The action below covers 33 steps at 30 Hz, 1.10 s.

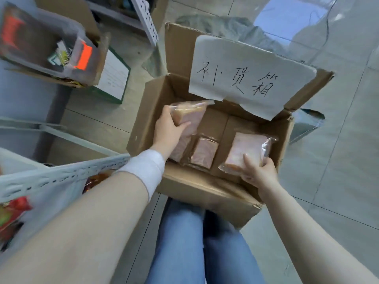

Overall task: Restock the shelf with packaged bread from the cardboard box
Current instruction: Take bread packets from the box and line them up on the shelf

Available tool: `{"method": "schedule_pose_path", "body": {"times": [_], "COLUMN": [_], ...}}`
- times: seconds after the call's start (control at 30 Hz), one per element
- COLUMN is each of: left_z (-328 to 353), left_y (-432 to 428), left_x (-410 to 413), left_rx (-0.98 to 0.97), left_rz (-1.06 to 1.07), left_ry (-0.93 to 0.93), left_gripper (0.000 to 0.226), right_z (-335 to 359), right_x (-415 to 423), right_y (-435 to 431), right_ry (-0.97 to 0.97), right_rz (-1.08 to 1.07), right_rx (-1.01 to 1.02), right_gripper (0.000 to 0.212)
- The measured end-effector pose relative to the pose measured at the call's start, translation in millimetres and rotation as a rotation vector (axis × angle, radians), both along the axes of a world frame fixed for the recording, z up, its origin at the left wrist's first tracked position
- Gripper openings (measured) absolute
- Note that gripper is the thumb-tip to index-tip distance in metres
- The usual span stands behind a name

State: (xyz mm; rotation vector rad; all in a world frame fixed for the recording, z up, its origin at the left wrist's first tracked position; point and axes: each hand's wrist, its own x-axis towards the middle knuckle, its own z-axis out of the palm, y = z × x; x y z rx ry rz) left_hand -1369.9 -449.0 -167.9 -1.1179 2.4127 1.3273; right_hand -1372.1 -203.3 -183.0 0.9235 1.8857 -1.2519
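Bread packs sit low in the cardboard box (pixel 184 58), my left hand (pixel 167 130) gripping one pack (pixel 190 115), my right hand (pixel 259 171) another (pixel 246 150) (one more (pixel 204 153) lies between), so I judge shelving barely begun.

Brown cardboard box (pixel 207 193) at centre, its flap bearing a white paper sheet (pixel 248 74) with black handwritten characters. Inside, pale pink-tan bread packs (pixel 246 152) in clear wrap. Blue jeans (pixel 196 247) at bottom centre; white wristband (pixel 143 169) at centre left. Upper left: translucent bin (pixel 47 42) with orange-red labels. Grey tiled floor (pixel 338 160).
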Motion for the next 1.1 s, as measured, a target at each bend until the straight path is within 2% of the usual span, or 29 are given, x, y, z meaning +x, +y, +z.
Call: {"method": "schedule_pose_path", "body": {"times": [0.17,0.27,0.37,0.53,0.6,0.7,0.8,0.97,1.1], "left_z": [113,195,283,413,448,486,512,510,501], "left_y": [5,1,-13,-49,-66,-89,-111,-156,-199], "left_x": [94,164,240,373,433,528,625,779,848], "left_rx": [0.161,0.195,0.131,-0.022,-0.079,-0.124,-0.203,-0.314,-0.349], "left_rz": [0.200,0.326,0.434,0.630,0.703,0.805,0.914,1.133,1.297], "left_ry": [0.149,0.256,0.379,0.640,0.748,0.875,0.935,0.881,0.839], "left_gripper": [0.045,0.046,0.035,0.013,0.013,0.004,0.005,0.004,0.008], "right_z": [81,151,231,352,385,431,460,477,488], "right_x": [58,91,130,211,249,319,399,524,602], "right_y": [8,-2,-29,-97,-128,-178,-232,-329,-405], "right_ry": [0.065,0.112,0.186,0.263,0.300,0.372,0.421,0.426,0.500], "right_rz": [0.238,0.343,0.464,0.696,0.783,0.915,1.008,1.100,1.209], "right_rx": [-0.206,-0.333,-0.386,-0.598,-0.674,-0.767,-0.842,-0.912,-0.900], "right_gripper": [0.037,0.049,0.054,0.022,0.030,0.044,0.054,0.021,0.020]}}
